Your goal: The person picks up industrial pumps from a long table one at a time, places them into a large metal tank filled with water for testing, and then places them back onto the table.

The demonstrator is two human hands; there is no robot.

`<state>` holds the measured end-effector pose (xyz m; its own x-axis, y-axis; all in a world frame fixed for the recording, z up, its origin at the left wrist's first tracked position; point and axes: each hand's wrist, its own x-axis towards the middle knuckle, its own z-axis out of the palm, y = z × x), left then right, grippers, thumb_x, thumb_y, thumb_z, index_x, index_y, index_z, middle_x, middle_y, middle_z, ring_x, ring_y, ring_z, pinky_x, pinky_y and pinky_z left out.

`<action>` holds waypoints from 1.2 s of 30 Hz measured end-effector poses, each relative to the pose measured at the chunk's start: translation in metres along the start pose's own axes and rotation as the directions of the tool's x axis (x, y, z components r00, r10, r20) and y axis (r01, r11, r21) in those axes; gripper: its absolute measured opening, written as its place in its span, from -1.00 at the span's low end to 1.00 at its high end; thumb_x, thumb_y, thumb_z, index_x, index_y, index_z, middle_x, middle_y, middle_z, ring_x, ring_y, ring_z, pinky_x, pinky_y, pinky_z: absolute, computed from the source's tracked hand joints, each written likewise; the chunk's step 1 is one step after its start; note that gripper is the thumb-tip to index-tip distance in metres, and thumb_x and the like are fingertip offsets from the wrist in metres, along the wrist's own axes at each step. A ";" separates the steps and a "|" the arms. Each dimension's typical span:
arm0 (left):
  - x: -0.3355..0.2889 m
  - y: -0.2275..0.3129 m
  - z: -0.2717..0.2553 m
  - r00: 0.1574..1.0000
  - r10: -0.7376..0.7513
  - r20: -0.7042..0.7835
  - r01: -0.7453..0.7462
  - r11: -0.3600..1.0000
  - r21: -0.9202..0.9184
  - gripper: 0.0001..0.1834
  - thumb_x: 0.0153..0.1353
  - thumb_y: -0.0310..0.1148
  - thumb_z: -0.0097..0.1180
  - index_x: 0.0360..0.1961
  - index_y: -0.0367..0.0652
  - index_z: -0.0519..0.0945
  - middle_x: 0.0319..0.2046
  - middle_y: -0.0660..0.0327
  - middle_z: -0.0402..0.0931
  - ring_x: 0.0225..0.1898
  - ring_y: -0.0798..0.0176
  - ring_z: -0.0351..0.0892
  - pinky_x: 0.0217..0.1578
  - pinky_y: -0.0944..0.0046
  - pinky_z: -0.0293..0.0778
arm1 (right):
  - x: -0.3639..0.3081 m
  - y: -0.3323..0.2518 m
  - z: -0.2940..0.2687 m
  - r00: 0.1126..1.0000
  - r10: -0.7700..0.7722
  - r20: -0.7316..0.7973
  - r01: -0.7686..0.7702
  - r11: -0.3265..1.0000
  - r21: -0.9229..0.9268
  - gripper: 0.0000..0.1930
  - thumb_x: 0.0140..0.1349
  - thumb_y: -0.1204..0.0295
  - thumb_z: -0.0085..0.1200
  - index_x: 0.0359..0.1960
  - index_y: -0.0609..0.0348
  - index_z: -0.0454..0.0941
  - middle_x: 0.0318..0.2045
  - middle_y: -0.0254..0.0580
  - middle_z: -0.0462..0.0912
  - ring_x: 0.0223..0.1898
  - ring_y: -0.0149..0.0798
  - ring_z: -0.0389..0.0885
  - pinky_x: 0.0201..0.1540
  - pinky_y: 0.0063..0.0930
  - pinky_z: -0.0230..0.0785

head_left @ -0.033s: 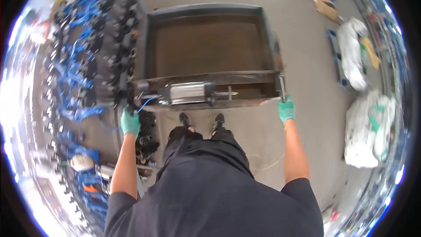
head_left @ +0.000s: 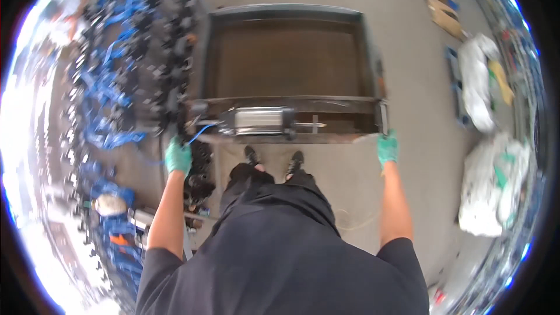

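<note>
A large, shallow grey-rimmed metal box with a brown inside lies in front of my feet. Along its near side runs a narrow compartment holding a silver-and-black cylinder with a thin rod pointing right and a blue hose at its left end. Green gloves cover both my hands. At the box's near right corner, my right hand is closed on the lower end of a silver bar handle. My left hand is closed at the near left corner; blur and dark parts hide what it grips.
Rows of black and blue parts stand close along the left side. White plastic-wrapped bundles lie on the floor at right, beside a blue frame. Flattened cardboard is at the far right. A thin hose curls on the floor.
The box, floor things and both hands appear slightly further right in the picture. Both hands keep their places at the box's near corners.
</note>
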<state>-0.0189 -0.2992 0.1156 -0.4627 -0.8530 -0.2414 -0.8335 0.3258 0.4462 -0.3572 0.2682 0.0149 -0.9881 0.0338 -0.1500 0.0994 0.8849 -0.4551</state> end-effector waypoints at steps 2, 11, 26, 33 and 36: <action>0.010 -0.042 0.010 0.995 0.101 -0.012 -0.085 0.893 0.442 -0.54 0.23 -0.16 0.20 0.13 -0.04 0.58 -0.06 -0.09 0.67 -0.01 -0.26 0.64 0.04 -0.16 0.54 | 0.011 0.000 0.007 0.998 0.046 -0.054 -0.043 0.998 0.046 -0.66 0.30 0.23 0.09 -0.02 0.19 0.43 -0.22 0.26 0.67 -0.19 0.22 0.66 -0.12 0.06 0.44; -0.028 -0.061 -0.005 0.922 0.150 0.356 -0.313 0.831 0.460 -0.77 0.34 -0.31 0.05 -0.06 -0.08 0.65 -0.11 -0.02 0.62 -0.08 -0.21 0.64 -0.08 -0.11 0.55 | -0.001 -0.012 -0.008 0.968 -0.188 -0.165 0.157 0.970 -0.183 -0.79 0.33 0.43 0.12 -0.10 0.24 0.41 -0.20 -0.01 0.52 -0.16 -0.01 0.55 0.01 -0.10 0.41; -0.041 -0.009 -0.075 0.899 -0.062 0.433 -0.111 0.925 0.363 -0.69 0.44 -0.19 -0.02 0.06 -0.08 0.60 -0.16 -0.10 0.67 -0.08 -0.22 0.64 -0.08 -0.15 0.50 | -0.102 -0.312 0.011 0.585 -0.775 0.239 0.751 0.629 0.200 -0.64 0.26 0.37 0.16 0.10 0.10 0.52 0.18 0.06 0.50 -0.01 0.22 0.63 -0.01 0.02 0.56; -0.050 -0.056 -0.076 0.854 -0.126 0.504 -0.012 0.965 0.262 -0.62 0.41 -0.06 0.07 -0.02 -0.12 0.66 -0.17 -0.06 0.69 -0.08 -0.22 0.64 -0.03 -0.09 0.50 | -0.099 -0.322 0.027 0.618 -0.718 0.322 0.718 0.681 0.141 -0.80 0.19 0.49 0.09 -0.14 0.09 0.60 0.06 0.00 0.59 -0.15 0.18 0.68 -0.07 -0.01 0.54; -0.057 -0.043 -0.062 0.939 -0.043 0.342 0.005 0.994 0.112 -0.65 0.43 -0.12 0.10 -0.03 -0.18 0.65 -0.29 0.01 0.68 -0.23 -0.07 0.67 -0.17 0.05 0.55 | -0.101 -0.323 0.032 0.640 -0.726 0.253 0.705 0.685 0.184 -0.84 0.20 0.51 0.08 -0.18 0.12 0.59 -0.04 0.01 0.62 -0.16 0.17 0.66 -0.09 -0.02 0.51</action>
<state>0.0618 -0.2901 0.1638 -0.5019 -0.6750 -0.5408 -0.8642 0.3655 0.3459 -0.2855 -0.0356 0.1494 -0.6744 -0.7383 0.0122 -0.6068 0.5447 -0.5789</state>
